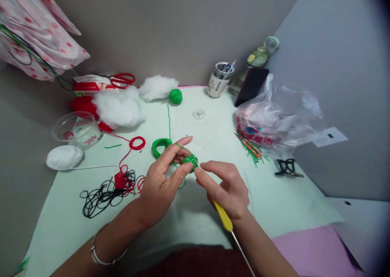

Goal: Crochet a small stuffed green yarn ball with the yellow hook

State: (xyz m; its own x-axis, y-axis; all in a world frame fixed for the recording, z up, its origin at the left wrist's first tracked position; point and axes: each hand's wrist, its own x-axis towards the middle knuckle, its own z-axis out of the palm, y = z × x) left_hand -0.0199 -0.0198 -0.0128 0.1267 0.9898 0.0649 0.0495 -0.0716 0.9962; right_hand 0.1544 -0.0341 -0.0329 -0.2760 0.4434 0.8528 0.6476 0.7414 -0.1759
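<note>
Between the thumb and fingers of my left hand [163, 177] is a small green crochet piece [190, 162]. Green yarn runs over that hand's raised index finger. My right hand [227, 185] grips a crochet hook [224, 217] by its yellow handle, and a metal shaft sticks out below toward me. The hook's working tip is at the green piece, though too small to make out clearly. Just beyond my left hand lies a loose green yarn coil [158, 147]. A strand leads from there up to a green yarn ball [176, 96].
Black cord [99, 197], red yarn [137, 143] and a white yarn ball [64, 158] lie left. Behind them are a clear tub [82, 132], white stuffing [122, 108] and red scissors [122, 80]. At right stand a pen can [218, 81], a phone [251, 86] and a plastic bag [274, 118].
</note>
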